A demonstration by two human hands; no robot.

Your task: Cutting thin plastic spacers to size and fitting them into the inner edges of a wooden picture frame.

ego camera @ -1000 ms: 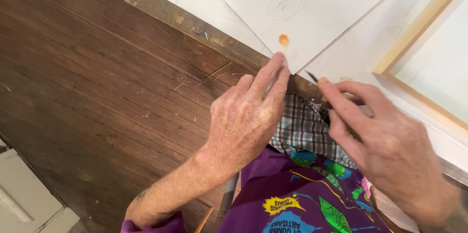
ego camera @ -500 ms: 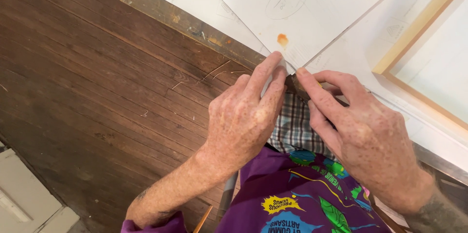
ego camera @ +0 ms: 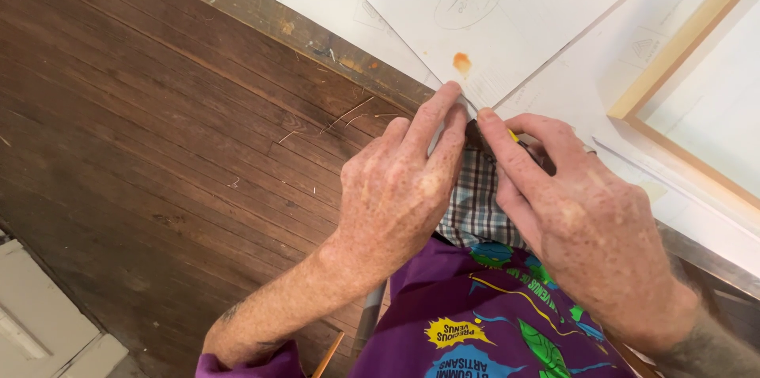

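Note:
My left hand (ego camera: 396, 196) lies with its fingers stretched out together. Its fingertips are at the near corner of a large white sheet (ego camera: 507, 22) on the table's edge, and its thumb is hidden. My right hand (ego camera: 586, 227) faces it, with the two forefingers almost touching. It is closed around a thin tool (ego camera: 513, 136), of which only a small yellow bit shows between the fingers. A piece of plaid cloth (ego camera: 475, 204) sits under and between both hands, above my purple printed shirt (ego camera: 475, 322).
The sheet has an orange stain (ego camera: 462, 64) and faint pencil sketches. A pale wooden frame (ego camera: 681, 37) lies on the table at the right. The worn table edge (ego camera: 317, 37) runs diagonally, with dark wooden floorboards (ego camera: 142, 156) below it. A white block (ego camera: 39, 322) sits at the lower left.
My right hand has moved left towards my left hand until the forefingers nearly meet at the sheet's corner. The left hand has stayed in place.

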